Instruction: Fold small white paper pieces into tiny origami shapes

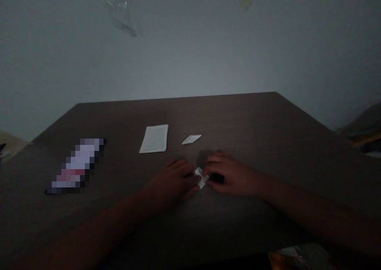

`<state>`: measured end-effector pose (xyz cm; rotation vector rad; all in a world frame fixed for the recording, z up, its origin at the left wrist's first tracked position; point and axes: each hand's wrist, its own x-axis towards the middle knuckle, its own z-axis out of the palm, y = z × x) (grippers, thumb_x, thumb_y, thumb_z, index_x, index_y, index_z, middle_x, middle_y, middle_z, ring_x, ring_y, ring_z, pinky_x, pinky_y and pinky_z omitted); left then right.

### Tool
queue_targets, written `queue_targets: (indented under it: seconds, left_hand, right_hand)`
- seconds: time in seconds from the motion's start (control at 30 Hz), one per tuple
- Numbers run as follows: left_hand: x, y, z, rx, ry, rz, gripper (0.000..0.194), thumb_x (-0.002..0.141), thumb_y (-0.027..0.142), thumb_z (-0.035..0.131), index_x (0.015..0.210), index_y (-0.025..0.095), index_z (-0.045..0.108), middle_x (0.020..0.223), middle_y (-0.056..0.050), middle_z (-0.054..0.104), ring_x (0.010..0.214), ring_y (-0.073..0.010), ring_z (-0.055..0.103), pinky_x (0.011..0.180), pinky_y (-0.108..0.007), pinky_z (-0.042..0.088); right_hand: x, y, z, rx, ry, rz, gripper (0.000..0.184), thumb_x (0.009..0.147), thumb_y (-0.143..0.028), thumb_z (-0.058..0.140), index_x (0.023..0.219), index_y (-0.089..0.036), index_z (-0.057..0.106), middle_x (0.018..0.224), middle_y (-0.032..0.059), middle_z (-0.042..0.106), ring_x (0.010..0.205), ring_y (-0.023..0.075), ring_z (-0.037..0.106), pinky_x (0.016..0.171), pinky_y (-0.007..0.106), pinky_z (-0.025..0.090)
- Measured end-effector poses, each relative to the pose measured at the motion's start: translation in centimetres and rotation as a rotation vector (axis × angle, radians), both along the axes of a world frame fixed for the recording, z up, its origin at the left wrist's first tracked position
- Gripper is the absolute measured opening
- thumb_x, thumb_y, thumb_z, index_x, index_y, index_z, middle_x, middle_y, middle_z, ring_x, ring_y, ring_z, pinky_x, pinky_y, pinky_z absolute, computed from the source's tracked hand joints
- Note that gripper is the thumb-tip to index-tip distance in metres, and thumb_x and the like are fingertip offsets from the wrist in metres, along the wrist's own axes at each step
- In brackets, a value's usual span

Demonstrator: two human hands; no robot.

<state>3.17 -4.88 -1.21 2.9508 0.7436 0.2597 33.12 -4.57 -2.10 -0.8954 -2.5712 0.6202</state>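
Between the two hands, near the front of the desk [238, 121], sits a small folded paper [202, 181], pale and angular, its raised points bending up from the middle. The left hand [181, 176] pinches its left side, the thumb reaching over the paper; the right hand [222, 172] takes its right side between curled fingertips and thumb. How firmly either grips cannot be told in this dim light.

For a piece so small, I judge that one hand should pin it flat against the desk while the other lines up the edges, then runs a fingertip or nail along each fold from the centre outward. Light pressure first, firm only once the corners meet; a crooked crease in thin paper seldom comes out clean, and pulling at the points could tear them.

Just beyond the hands lies a folded rhombus [191, 139], flat, sharp-tipped, with faint marks on its face. To its left, a little apart, rests a stack of paper [154, 139], neatly squared and covered in fine print too small to read. Farther left is a slim, phone-like slab [77, 164], dark-edged, its face pixelated. The desk is dark brown with a faint wood grain, backed by a matt grey wall [193, 59] where crinkled clear plastic [119, 10] hangs, catching glints.
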Motion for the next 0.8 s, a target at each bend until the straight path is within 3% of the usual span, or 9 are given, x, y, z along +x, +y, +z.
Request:
queue_targets:
  seconds: [0.07,0.17,0.27,0.47,0.67,0.8]
  left_hand:
    - [0.0,0.1,-0.2,0.004,-0.019,-0.002,0.019,0.127,0.029,0.072,0.138,0.025,0.087,0.121,-0.006,0.082,0.113,-0.0285,0.077,0.106,-0.042,0.061]
    - [0.2,0.3,-0.3,0.020,-0.035,0.002,0.016,0.127,0.024,0.070,0.125,0.023,0.086,0.114,-0.005,0.081,0.109,-0.0270,0.076,0.104,-0.041,0.060]
    - [0.2,0.4,-0.2,0.028,-0.030,0.009,0.015,0.124,0.019,0.070,0.116,0.020,0.083,0.111,-0.005,0.080,0.106,-0.0260,0.075,0.104,-0.040,0.060]
    - [0.1,0.2,0.4,-0.076,-0.005,0.082,0.011,0.120,0.018,0.071,0.117,0.022,0.082,0.121,-0.006,0.082,0.114,-0.0272,0.078,0.112,-0.040,0.061]
    - [0.4,0.3,0.6,-0.250,-0.151,0.164,0.018,0.113,0.005,0.070,0.111,0.020,0.080,0.125,-0.007,0.083,0.124,-0.0262,0.078,0.114,-0.036,0.064]
    - [0.1,0.4,-0.2,-0.239,-0.203,0.246,0.014,0.113,0.010,0.075,0.109,0.021,0.082,0.139,-0.010,0.082,0.136,-0.0300,0.074,0.122,-0.045,0.065]
  right_hand:
    - [0.1,0.0,-0.4,0.039,0.014,0.057,0.014,0.111,-0.024,0.090,0.124,-0.025,0.086,0.120,0.0068,0.084,0.118,0.0283,0.077,0.112,0.048,0.052]
    - [-0.1,0.1,-1.0,0.094,0.029,0.052,0.005,0.118,-0.029,0.086,0.120,-0.024,0.087,0.115,0.0068,0.084,0.111,0.0268,0.077,0.109,0.047,0.055]
    - [-0.2,0.3,-1.0,0.111,0.023,0.035,0.010,0.122,-0.028,0.082,0.115,-0.024,0.088,0.111,0.0072,0.084,0.107,0.0258,0.078,0.106,0.045,0.059]
    - [-0.5,0.0,0.2,0.088,-0.044,0.027,0.013,0.122,-0.025,0.079,0.114,-0.022,0.089,0.109,0.0089,0.084,0.107,0.0275,0.079,0.106,0.046,0.064]
    - [-0.8,-0.5,0.8,0.013,-0.067,-0.019,0.015,0.121,-0.021,0.078,0.108,-0.022,0.086,0.111,0.0088,0.082,0.105,0.0261,0.078,0.101,0.042,0.065]
    - [-0.8,-0.6,1.3,-0.049,-0.114,-0.073,0.017,0.120,-0.019,0.078,0.105,-0.020,0.085,0.113,0.0094,0.081,0.103,0.0250,0.077,0.098,0.040,0.064]
